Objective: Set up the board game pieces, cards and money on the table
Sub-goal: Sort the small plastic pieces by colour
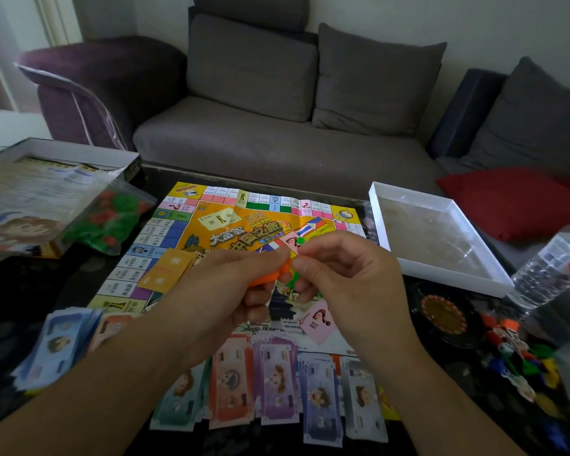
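Upper left: box lid (60, 153) with bag of houses (112, 222) beside it. Centre: game board (185, 225), money rows (277, 390) along its lower edge. Above it, left hand (224, 291) grips an orange piece (270, 274), long axis roughly left-right; right hand (343, 274) pinches a green pawn (292, 278) touching its right end. Loose pawns (514, 353) lie lower right, nearer the right hand.

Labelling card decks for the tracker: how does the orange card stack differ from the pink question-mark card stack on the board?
The orange card stack lies on the game board's left side; the pink question-mark card stack lies nearer the board's near edge, right of centre. The orange stack is plain orange with small pale marks; the pink stack shows a big question mark. The left hand partly covers the orange stack; the right hand overlaps the pink stack. Both lie flat, tilted askew.
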Available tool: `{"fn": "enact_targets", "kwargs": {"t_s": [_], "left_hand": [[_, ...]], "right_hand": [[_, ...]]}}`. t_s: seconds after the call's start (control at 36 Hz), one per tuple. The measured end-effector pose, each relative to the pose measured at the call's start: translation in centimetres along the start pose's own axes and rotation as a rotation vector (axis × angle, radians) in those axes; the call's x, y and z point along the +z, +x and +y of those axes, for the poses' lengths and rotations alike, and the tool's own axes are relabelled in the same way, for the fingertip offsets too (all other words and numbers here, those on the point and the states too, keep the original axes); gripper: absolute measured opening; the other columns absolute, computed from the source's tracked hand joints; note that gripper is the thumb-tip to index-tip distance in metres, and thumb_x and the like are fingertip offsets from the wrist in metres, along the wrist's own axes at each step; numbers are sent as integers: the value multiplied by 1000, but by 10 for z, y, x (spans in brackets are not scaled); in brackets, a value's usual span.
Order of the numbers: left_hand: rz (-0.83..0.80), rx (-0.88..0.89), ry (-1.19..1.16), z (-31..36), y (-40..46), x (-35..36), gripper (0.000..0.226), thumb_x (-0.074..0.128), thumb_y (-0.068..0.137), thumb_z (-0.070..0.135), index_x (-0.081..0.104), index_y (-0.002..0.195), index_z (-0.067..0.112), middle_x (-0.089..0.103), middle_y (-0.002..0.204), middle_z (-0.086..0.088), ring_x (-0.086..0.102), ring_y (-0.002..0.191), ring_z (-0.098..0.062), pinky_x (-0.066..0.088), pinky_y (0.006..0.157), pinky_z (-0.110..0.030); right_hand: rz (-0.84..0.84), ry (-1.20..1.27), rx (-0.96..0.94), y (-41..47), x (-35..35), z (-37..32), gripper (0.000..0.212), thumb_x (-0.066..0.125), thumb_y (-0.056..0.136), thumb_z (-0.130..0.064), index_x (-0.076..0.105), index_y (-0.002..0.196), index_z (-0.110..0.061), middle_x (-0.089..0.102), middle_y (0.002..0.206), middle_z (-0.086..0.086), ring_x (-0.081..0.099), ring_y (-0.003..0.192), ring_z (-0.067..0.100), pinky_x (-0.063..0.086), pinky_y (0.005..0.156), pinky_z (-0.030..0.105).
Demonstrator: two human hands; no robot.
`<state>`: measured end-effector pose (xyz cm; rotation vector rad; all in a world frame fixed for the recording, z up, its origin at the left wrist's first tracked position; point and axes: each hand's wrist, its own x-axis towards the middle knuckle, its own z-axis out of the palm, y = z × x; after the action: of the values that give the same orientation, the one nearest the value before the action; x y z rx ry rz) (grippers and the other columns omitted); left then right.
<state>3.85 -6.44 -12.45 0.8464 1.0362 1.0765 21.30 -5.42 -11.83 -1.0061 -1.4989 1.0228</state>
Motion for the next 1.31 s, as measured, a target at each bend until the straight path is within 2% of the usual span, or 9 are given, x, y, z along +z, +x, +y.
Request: {"fn": "enact_targets", "kwargs": {"t_s": [0.08,0.33,0.56,0.67,0.75,0.94,1.08,1.17,1.31], "left_hand": [[-9,6,-3,-2,0,0,30,72,93,29,74,84,0,43,88,-14,34,53,-12,33,44,-22],[0,27,-3,-5,1,2,33,71,95,28,74,87,-4,40,89,-14,30,53,-13,33,44,-21],[-14,-23,-28,-3,1,4,33,72,92,31,71,91,-2,47,73,-8,32,52,-13,34,45,-24],[-14,-34,-20,-4,1,4,36,74,91,35,73,91,-1,47,71,-4,32,54,-13,35,45,-24],[-20,-48,-22,-5,1,3,36,76,89,37,72,90,2,46,73,-4,33,55,-13,35,46,-24],[-38,-53,-79,-7,1,3,41,76,88,40,66,103,2,45,78,-7,35,56,-13,37,47,-24],[-52,-55,-61,-9,2,0,38,76,89,39,67,93,3,45,75,-6,34,56,-12,38,46,-22],[-37,-56,-63,-9,2,0,35,77,89,38,69,87,5,45,76,-7,34,56,-12,38,46,-22],[-16,-50,-115,-9,0,3,35,75,91,35,59,102,6,44,66,-2,35,54,-12,39,45,-21]], "right_hand": [[-4,-20,-1,-1,0,-1,5,76,91,-3,78,92,-8,74,72,9,69,62,23,63,61,36],[1,-45,26,0,4,2,24,60,103,-1,80,104,-14,73,75,6,69,66,20,61,62,30],[9,93,61,1,-1,1,20,70,91,10,77,100,-6,80,96,6,77,93,22,61,84,30],[37,68,34,1,0,1,19,75,88,8,78,97,-8,80,94,6,77,93,21,63,86,34],[34,67,5,1,3,1,20,78,85,10,75,96,-6,79,92,7,77,88,22,60,81,28],[0,115,8,0,6,-1,14,75,84,15,71,90,3,77,83,14,77,75,28,61,72,26],[-9,107,8,0,5,-1,11,75,85,15,72,92,7,77,82,15,77,73,29,61,71,26],[-36,51,-8,0,3,-2,13,77,85,11,73,93,2,78,85,12,78,77,26,62,75,27],[-68,-15,-22,-2,3,0,25,83,80,10,72,97,-3,79,93,6,78,89,21,63,83,30]]}}
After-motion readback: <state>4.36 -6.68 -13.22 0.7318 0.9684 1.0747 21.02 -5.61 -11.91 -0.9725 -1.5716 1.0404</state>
